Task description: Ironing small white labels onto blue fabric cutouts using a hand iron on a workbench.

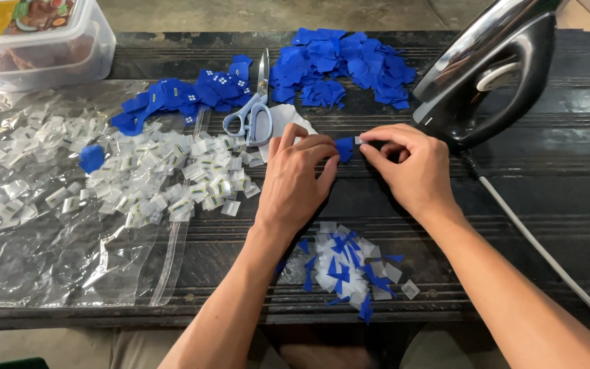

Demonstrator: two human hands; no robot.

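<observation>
My left hand (297, 179) and my right hand (408, 164) meet at the middle of a dark wooden table (554, 184). Between their fingertips they pinch a small blue fabric piece (345, 148). My right thumb and forefinger also pinch a tiny white tab (359, 140) at its right edge. A white paper sheet (283, 119) lies partly under my left hand.
A black iron (493, 75) stands at the right, its white cord (541, 249) trailing toward me. Blue-handled scissors (253, 113) lie between two heaps of blue pieces (346, 65) (186, 96). Small white labels (172, 174) cover a clear plastic bag (56, 260). Offcuts (349, 266) lie near me. A plastic box (35, 41) sits far left.
</observation>
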